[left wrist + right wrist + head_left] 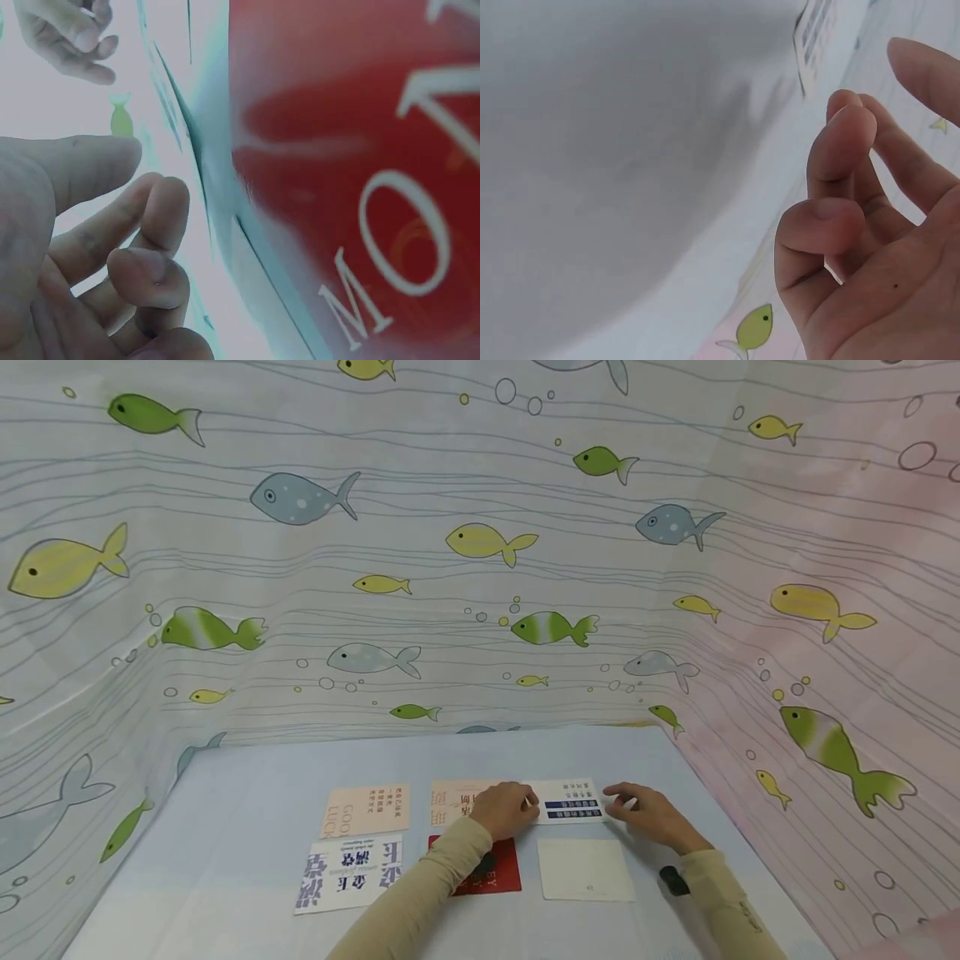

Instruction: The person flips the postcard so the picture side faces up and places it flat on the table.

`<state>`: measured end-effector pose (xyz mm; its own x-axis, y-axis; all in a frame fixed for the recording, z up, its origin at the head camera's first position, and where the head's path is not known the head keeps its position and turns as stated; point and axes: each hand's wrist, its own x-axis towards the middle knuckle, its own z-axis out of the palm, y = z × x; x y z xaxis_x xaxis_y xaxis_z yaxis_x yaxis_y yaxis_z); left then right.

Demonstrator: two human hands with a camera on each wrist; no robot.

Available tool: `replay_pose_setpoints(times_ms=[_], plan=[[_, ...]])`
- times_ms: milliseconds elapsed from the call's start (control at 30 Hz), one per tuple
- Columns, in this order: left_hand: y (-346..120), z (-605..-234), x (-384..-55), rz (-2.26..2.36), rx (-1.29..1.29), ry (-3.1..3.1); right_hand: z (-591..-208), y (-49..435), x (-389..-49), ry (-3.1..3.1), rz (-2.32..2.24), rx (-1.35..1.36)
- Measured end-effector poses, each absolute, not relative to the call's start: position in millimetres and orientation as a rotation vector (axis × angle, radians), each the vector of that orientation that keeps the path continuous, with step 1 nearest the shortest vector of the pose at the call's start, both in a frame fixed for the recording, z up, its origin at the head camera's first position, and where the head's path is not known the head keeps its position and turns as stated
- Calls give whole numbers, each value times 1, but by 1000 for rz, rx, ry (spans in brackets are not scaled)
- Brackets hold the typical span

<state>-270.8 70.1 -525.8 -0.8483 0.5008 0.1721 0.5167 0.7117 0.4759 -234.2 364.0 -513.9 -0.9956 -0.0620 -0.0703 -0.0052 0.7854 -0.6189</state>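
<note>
My left hand [502,810] hovers over the back row of cards, at the left edge of a white card [570,793] with dark blue bands and partly covering a peach card [442,797]. The left wrist view shows its thumb and loosely bent fingers [165,217] with nothing between them. My right hand [651,814] is at the banded card's right edge, thumb and fingers apart. In the right wrist view its bent fingers [840,142] hold nothing. Below my left forearm lies a red card [506,868] with white letters, partly hidden by the sleeve.
A plain off-white card [585,868] lies in front of the banded one. At the left are a peach card [352,814] and a white card with purple characters [337,885]. A small black object [673,881] is by my right wrist. Fish-patterned cloth [450,610] surrounds the table [225,827].
</note>
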Motion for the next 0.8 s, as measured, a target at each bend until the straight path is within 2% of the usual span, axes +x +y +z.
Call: replay_pose_setpoints(times_ms=[367, 800], plan=[[66, -519, -241, -718, -926, -2877, -506, 372, -216, 2856, -1037, -148], [76, -525, -218, -327, -990, -2961, -513, 372, -195, 2795, -904, -52]])
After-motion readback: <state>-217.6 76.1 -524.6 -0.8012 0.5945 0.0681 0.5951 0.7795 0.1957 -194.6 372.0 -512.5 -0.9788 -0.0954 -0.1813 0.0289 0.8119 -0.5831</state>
